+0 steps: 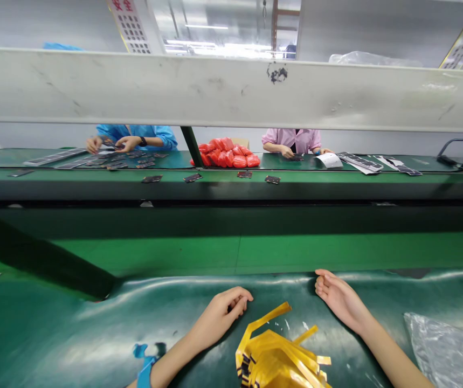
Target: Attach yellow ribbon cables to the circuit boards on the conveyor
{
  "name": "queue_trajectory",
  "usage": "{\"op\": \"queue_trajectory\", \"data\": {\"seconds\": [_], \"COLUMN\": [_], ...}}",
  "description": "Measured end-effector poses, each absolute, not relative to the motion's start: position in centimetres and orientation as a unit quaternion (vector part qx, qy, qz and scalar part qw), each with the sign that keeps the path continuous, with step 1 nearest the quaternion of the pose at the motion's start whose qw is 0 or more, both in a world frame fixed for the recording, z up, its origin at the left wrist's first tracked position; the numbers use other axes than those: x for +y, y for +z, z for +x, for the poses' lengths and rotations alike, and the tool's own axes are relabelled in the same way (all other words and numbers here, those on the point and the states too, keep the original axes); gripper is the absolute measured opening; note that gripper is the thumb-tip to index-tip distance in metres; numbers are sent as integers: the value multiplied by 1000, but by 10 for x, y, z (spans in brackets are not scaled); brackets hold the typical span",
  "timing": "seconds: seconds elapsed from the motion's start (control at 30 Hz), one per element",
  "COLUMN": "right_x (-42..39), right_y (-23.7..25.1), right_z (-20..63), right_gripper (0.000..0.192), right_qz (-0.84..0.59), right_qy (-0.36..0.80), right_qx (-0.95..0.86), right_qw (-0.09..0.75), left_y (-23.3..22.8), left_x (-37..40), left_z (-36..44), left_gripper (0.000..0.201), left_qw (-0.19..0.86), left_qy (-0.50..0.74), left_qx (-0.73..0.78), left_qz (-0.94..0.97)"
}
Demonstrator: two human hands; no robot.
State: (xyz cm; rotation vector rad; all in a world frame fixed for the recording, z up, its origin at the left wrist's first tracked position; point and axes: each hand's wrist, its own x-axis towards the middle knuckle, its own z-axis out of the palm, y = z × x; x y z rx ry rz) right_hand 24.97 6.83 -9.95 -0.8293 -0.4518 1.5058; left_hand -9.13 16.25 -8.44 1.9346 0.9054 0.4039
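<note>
My left hand point(225, 315) rests just above the near green mat, its fingers curled in and pressed close together; nothing shows in it. A blue wrist strap point(145, 372) circles that wrist. To the right, by the mat's far edge, my right hand point(338, 299) is turned partly palm inward with its fingers loosely bent and no object visible. Between my forearms lies a bundle of shiny yellow tape strips point(277, 358), some with dark ends, touched by neither hand. Its lower part is cut off by the frame.
A clear plastic bag point(445, 350) lies right of my right arm. A dark green post point(53, 258) rises at left. Beyond the green belt point(199, 253), small dark boards point(152, 179) and a pile of red packets point(227, 153) sit before two co-workers. A white beam point(215, 91) crosses above.
</note>
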Motion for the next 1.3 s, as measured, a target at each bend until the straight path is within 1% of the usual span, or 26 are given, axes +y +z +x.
{"op": "queue_trajectory", "data": {"seconds": [0.33, 1.3], "right_x": [68, 68], "right_y": [-101, -105], "right_z": [250, 253], "right_gripper": [24, 22], "right_qz": [-355, -352], "right_qy": [661, 662], "right_qx": [-193, -194], "right_qw": [632, 632], "left_y": [-86, -86], "left_x": [163, 163], "left_z": [-92, -91], "left_gripper": [31, 30], "left_qw": [468, 465], "left_qy": [168, 172], "left_qx": [366, 365], "left_qz": [787, 788]}}
